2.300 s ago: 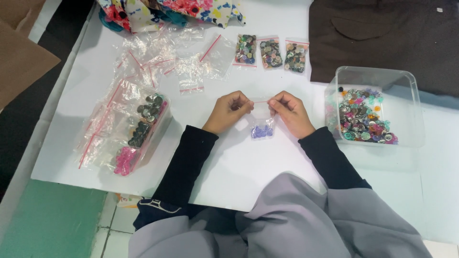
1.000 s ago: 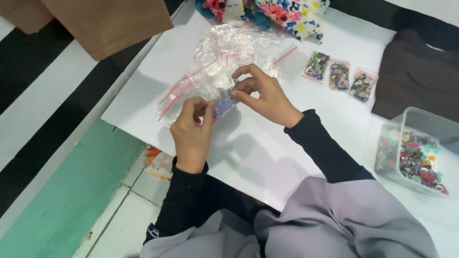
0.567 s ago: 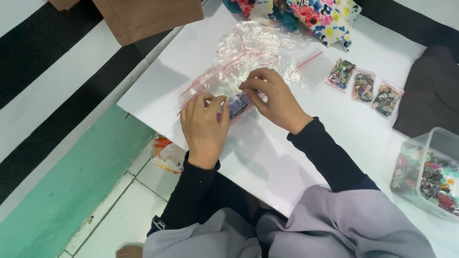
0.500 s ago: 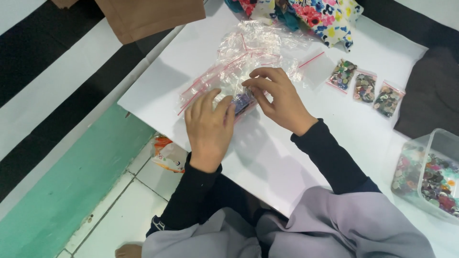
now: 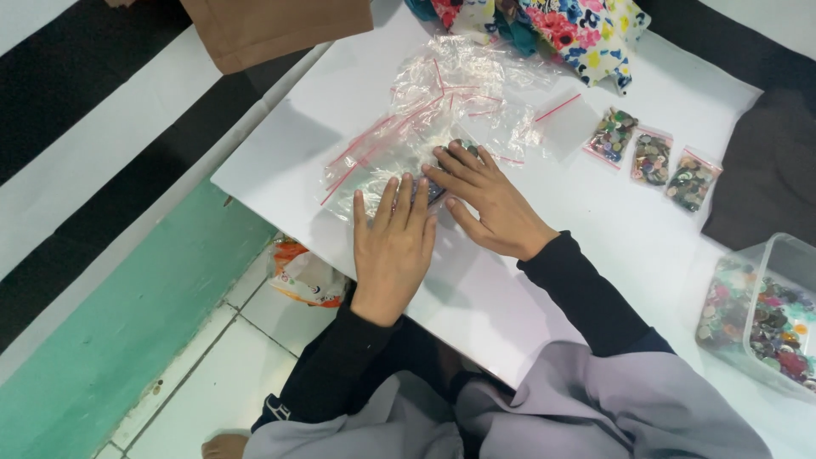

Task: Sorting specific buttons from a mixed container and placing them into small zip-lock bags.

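Both my hands lie flat, palms down, on the white table (image 5: pixel 357 93). My left hand (image 5: pixel 393 242) has its fingers spread and its fingertips press on a large clear zip bag (image 5: pixel 374 166) with red seal strips. My right hand (image 5: pixel 486 201) rests beside it, fingers apart, pressing the same bag where a small dark packet of buttons (image 5: pixel 435 192) shows between the two hands. Most of that packet is hidden under my fingers.
A heap of empty clear zip bags (image 5: pixel 463 89) lies just beyond my hands. Three small filled button bags (image 5: pixel 650 158) sit in a row to the right. A clear plastic tub of mixed buttons (image 5: pixel 761 310) stands at the right edge. Floral cloth (image 5: pixel 565 25) lies at the back.
My hands moved from the table's middle to its left side with a small bag. They went from pinching it to lying flat on the large zip bag.
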